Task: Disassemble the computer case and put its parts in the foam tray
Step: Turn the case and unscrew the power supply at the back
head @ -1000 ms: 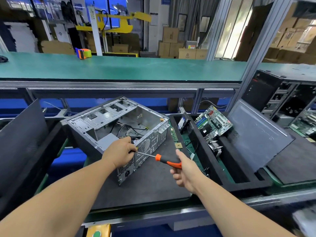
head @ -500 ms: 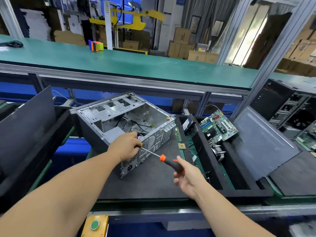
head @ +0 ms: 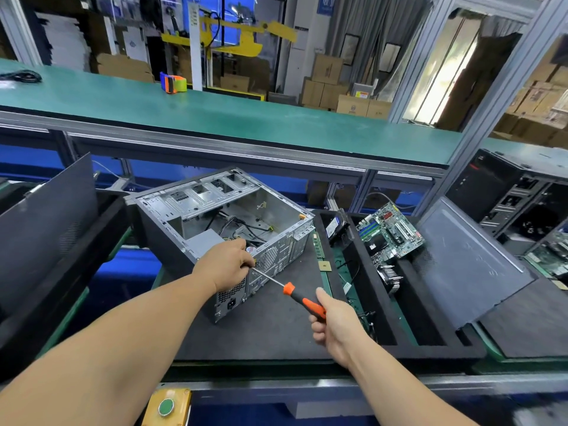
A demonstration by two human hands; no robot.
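Note:
An open grey computer case (head: 215, 207) lies on its side on a black foam mat (head: 270, 327), cables and a power supply inside. My left hand (head: 226, 264) rests on the case's rear top edge, fingers curled over it and around the tip of a screwdriver shaft. My right hand (head: 333, 325) grips the orange-and-black screwdriver (head: 296, 298), its shaft pointing up-left to the case's rear panel. The black foam tray (head: 362, 272) stands right of the case, holding a green motherboard (head: 390, 232), a hard drive (head: 336, 226) and a heatsink (head: 390, 276).
A grey side panel (head: 467, 259) leans at the tray's right. Another black case (head: 504, 192) stands at far right. A black panel (head: 46, 229) leans at the left. A green conveyor shelf (head: 230, 118) runs behind. A yellow button box (head: 167, 407) sits at the near edge.
The view has tilted and shifted slightly. The screwdriver handle has dropped lower and more to the right in my right hand. My left hand stays at the case's rear edge.

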